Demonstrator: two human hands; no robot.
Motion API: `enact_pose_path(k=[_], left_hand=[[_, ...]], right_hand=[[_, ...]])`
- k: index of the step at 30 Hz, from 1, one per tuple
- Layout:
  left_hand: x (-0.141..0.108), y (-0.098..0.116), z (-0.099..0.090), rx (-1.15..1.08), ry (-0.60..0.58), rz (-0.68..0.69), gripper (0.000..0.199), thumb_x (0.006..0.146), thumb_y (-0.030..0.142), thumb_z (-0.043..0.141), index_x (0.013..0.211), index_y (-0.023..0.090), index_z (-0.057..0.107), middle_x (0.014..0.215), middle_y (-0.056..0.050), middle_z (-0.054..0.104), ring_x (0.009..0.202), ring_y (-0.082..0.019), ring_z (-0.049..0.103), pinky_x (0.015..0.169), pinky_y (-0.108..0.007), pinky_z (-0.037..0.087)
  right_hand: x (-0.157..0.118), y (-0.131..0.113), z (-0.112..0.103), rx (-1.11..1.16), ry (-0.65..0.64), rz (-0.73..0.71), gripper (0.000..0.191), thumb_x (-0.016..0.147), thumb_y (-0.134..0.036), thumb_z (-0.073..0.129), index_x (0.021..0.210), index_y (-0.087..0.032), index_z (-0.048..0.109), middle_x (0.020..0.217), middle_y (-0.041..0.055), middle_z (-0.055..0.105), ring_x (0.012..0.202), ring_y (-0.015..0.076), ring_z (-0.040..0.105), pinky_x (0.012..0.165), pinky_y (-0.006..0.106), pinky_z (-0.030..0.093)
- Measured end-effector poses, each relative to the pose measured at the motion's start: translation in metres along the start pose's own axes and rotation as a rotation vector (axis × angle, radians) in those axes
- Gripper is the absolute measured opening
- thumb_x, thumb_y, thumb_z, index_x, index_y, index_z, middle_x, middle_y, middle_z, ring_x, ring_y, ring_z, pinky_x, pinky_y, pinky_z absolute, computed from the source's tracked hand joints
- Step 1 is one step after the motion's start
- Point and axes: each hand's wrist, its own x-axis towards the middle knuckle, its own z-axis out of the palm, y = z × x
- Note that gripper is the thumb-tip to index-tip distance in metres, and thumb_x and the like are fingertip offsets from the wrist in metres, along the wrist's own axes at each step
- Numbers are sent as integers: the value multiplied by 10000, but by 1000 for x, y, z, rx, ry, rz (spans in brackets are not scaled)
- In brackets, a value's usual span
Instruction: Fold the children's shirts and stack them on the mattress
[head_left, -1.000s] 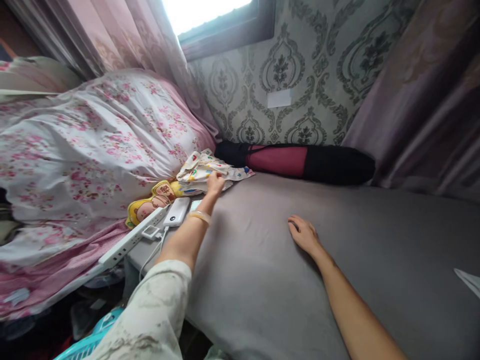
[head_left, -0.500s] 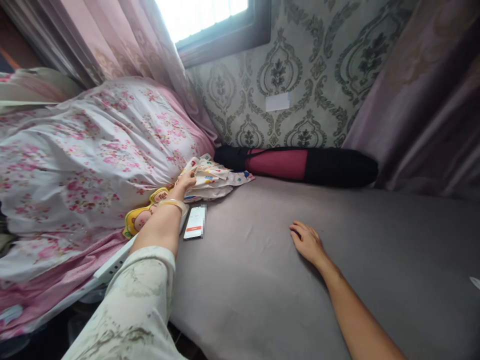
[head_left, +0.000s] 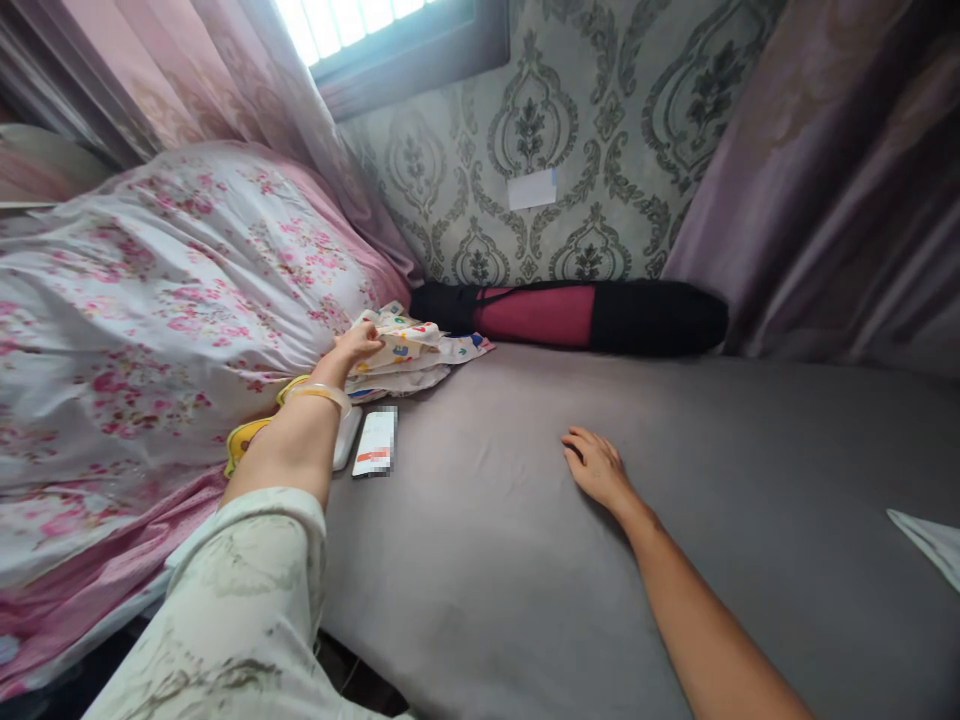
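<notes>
Patterned cloth (head_left: 409,352): lies crumpled on the gray sheet (head_left: 487,560), at 10 o'clock from the right hand (head_left: 598,468). The floral quilt (head_left: 142,330) adjoins it at 9 o'clock; the black-and-red bag (head_left: 570,318) extends from it toward 3 o'clock, along the base of the wall.

Left hand (head_left: 363,342): positioned at the cloth's 9 o'clock end. Fingers are curled narrow against the fabric; whether a fold is pinched between them cannot be told. One second ago this hand was over the middle of the cloth; the change of position was complete half a second ago.

Right hand: rests on the gray sheet, palm down, fingers loosely spread, holding nothing visible. Its place on the sheet is essentially unchanged.

Phone (head_left: 371,445): face up on the sheet, at 7 o'clock from the cloth. It was largely covered by the left forearm one second ago; it is now exposed.

Power bank (head_left: 346,438): at 9 o'clock from the phone. Only one side shows beside the forearm; one second ago the unit was in plain view.

White item (head_left: 928,543): at 3 o'clock from the right hand, cut by the frame edge. More of it shows than half a second ago.
</notes>
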Motion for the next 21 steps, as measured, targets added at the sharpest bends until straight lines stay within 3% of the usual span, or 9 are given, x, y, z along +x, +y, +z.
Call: enact_pose_path(k=[4,9,12,17,21], left_hand=[[4,30,-13,120,127,65,204,815,321,530,949,191,612,1043,-122,683,1087,-307,583,957,-434,390],[4,74,-31,77,184,213,296,878,344,473,1125,217,574,1016,-102,694,992,-279,639,847,-350,438],[4,104,-42,0,277,273,303,889,338,465,1152,223,561,989,-100,690,1000,-289,640,840,-361,447],[17,158,-48,-424,450,368,238,834,265,567,1063,206,584,909,-65,670,960,-246,643,886,-381,469],[23,206,-42,-844,437,375,315,785,197,619,1094,191,564,904,-44,632,925,-221,649,875,-409,513]], right_hand=[[0,-2,-1,17,-7,16,323,911,-225,444,1124,-222,687,1337,93,592,1257,237,515,1107,455,316],[-1,-5,-4,25,-44,37,321,915,-216,450,1138,-217,682,1364,95,571,1273,239,503,1120,467,296],[-1,-6,-6,39,-50,38,324,916,-213,453,1148,-220,678,1369,92,569,1278,236,500,1129,472,285],[0,-4,-7,103,-35,46,324,896,-196,467,1138,-227,680,1326,92,606,1264,233,518,1109,469,324],[4,-6,-11,263,1,59,335,884,-182,462,1146,-216,669,1240,98,663,1170,217,595,1041,411,419]])
